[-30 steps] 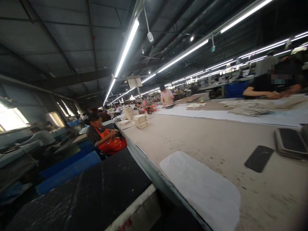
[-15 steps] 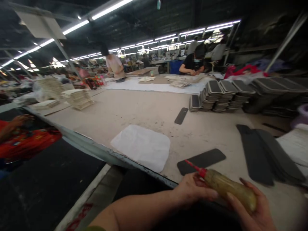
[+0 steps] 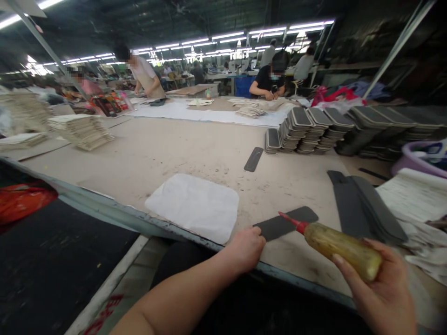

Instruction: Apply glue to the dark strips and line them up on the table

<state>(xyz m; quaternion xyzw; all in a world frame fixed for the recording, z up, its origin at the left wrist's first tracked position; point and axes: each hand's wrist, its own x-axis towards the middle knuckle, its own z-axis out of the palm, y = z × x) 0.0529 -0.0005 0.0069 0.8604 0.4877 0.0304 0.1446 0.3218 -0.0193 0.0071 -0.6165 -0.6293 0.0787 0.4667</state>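
Observation:
My right hand [image 3: 382, 288] is wrapped round a yellowish squeeze bottle [image 3: 340, 249] with a red nozzle that points left over a dark flat strip [image 3: 284, 222] lying on the table. My left hand [image 3: 246, 249] rests at the table's near edge with its fingers curled, touching the left end of that strip. A white sheet [image 3: 194, 206] lies just left of the strip.
The long beige table [image 3: 167, 153] carries stacks of dark padded pieces [image 3: 307, 128], more dark strips [image 3: 366, 209], a lone strip [image 3: 253, 159], pale stacks [image 3: 81, 131] and white cloth [image 3: 412, 200]. A purple basin [image 3: 415, 158] sits at right. Other people work at the far end.
The camera swung right and down from the hall to the table. My hands came into view; the left hand let go of the bottle's nozzle end and settled on the strip's end.

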